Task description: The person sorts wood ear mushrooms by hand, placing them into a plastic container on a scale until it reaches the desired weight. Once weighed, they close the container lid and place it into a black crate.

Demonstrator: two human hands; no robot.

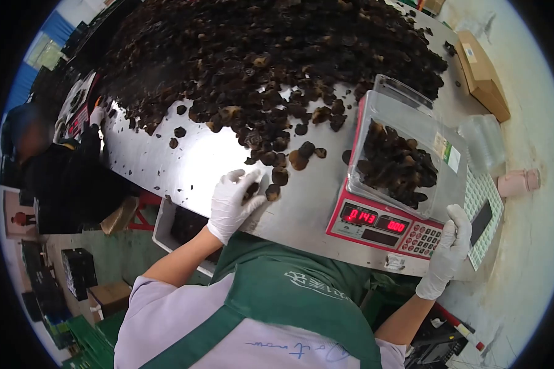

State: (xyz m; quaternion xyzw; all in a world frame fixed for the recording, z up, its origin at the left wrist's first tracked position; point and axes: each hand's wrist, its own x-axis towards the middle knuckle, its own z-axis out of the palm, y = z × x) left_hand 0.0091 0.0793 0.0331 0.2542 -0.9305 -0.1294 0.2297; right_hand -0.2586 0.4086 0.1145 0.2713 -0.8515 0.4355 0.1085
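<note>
My left hand (232,200), in a white glove, is over the near edge of the metal table (301,221), its fingers curled round a dark mushroom-like piece (250,192). Another brown piece (273,192) lies just beside its thumb. My right hand (450,249), also gloved, is by the lower right corner of the red scale (375,234); its fingers are bent together, and what they hold, if anything, is hidden. On the scale sits a clear plastic box (434,132) with many dark pieces (397,163) in it. The display reads 0.143 and 0.00.
A large heap of dark pieces (258,55) covers the far table. A co-worker (55,160) stands at the left by another scale (77,120). At the right are a cardboard box (481,77), clear containers (481,142), a pink cup (518,182) and a green-white tray (489,230).
</note>
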